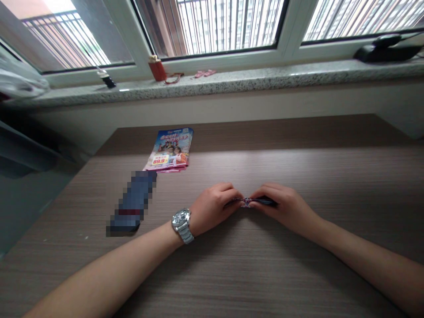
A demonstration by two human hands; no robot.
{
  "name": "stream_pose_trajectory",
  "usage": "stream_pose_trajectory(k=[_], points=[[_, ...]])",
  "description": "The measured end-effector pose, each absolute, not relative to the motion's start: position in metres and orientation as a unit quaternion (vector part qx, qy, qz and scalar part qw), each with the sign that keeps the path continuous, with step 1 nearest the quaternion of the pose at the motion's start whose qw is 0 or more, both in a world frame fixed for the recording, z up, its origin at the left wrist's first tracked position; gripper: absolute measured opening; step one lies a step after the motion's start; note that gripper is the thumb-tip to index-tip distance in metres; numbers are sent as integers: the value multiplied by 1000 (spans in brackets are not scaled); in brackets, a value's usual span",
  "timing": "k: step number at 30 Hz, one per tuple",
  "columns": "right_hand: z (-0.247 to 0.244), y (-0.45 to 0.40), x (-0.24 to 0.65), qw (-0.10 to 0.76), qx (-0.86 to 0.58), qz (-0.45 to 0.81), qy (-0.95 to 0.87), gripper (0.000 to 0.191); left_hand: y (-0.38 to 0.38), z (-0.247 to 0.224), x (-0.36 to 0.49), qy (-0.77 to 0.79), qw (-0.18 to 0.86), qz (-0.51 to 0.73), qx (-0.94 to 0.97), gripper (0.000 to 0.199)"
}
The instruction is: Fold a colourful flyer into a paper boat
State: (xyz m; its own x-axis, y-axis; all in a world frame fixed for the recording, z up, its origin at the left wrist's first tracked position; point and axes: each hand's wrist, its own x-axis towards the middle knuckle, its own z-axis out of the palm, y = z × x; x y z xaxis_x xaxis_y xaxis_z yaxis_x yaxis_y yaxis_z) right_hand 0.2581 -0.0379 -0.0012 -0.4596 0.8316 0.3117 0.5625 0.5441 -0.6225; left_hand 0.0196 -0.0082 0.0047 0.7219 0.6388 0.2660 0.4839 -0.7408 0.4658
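Between my two hands is a narrow folded piece of printed paper (246,202), dark blue with pinkish patches, held just above the wooden table (281,274). My left hand (214,205), with a silver watch (181,218) on its wrist, pinches the left end between thumb and fingers. On the other end my right hand (285,206) is closed in the same way, the fingertips of both hands almost meeting. Most of the paper is hidden by the fingers, and its exact folds cannot be made out.
A stack of colourful leaflets (172,148) lies at the table's back left. In front of it is a dark blue pixelated object (134,201). The stone windowsill (265,81) holds a red case (157,70), pink bits (203,73) and a black device (387,51).
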Motion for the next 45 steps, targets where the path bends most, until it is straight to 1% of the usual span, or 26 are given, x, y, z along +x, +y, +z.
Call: stream_pose_trajectory(k=[5,12,16,19,24,27,30,34,39,42,45], points=[[-2,-37,258,303,-429,231,-819,6,-9,5,21,318,199,201,905,15],[-4,-36,258,298,-422,234,-824,11,-8,5,22,327,199,202,902,16],[-7,-36,258,313,-444,242,-804,15,-6,2,22,329,192,212,900,14],[-8,-35,259,316,-455,230,-800,13,-6,3,22,324,153,225,906,21],[-7,-28,264,324,-461,178,-807,11,-10,12,21,269,41,212,939,31],[-9,-25,267,325,-460,165,-810,13,-11,14,20,236,20,180,955,37],[-13,-23,268,320,-459,142,-817,15,-11,10,21,235,25,152,960,44],[-15,-21,269,296,-459,89,-833,18,-10,6,21,253,44,120,959,51],[-9,-26,270,240,-455,31,-857,27,-13,5,22,264,58,112,956,54],[-5,-34,266,203,-445,0,-872,36,-13,6,21,277,57,105,954,55],[-6,-40,262,160,-425,-10,-891,52,-11,6,19,290,52,93,951,57]])
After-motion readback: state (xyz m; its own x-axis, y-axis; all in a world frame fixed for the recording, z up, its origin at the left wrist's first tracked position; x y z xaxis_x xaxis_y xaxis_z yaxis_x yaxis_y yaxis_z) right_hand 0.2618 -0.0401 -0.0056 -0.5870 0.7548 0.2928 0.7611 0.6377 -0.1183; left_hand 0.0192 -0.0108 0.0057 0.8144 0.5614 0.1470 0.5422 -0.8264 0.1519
